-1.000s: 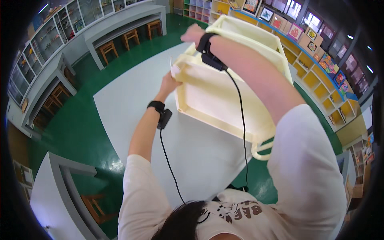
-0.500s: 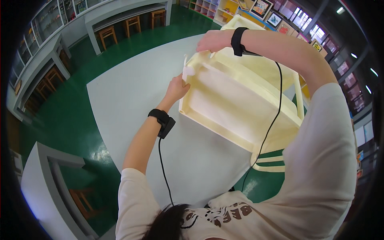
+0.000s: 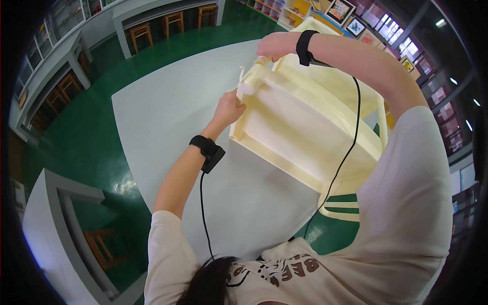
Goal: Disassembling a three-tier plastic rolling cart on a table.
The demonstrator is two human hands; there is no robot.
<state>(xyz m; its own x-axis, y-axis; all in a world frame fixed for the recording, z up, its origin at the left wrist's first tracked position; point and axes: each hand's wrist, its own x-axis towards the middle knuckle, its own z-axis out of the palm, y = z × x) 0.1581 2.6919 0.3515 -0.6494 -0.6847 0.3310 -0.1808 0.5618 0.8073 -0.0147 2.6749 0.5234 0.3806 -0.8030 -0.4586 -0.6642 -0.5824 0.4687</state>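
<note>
A cream plastic shelf rack (image 3: 295,114) with deep trays lies tipped on its side on the table, its open tray turned towards me. My left hand (image 3: 227,108) is closed around the near-left end of this tray. Just above that hand, a white rounded piece that looks like a caster (image 3: 246,89) sits at the rack's corner. My right hand (image 3: 278,46) reaches across the top, its fingers bent down over the rack's far-left end. The right fingertips are partly hidden behind the hand and a small cream knob. Both wrists wear black bands with cables.
A pale grey table (image 3: 173,107) with a curved edge carries the rack. One black cable (image 3: 351,147) hangs across the tray. Curved cream bars (image 3: 341,217) of the rack jut past the table's edge. Wooden stools (image 3: 141,36) stand under grey counters on the green floor.
The whole view has shifted slightly, so rack and hands appear a little further right and up. Both hands keep about the same places on the rack.
</note>
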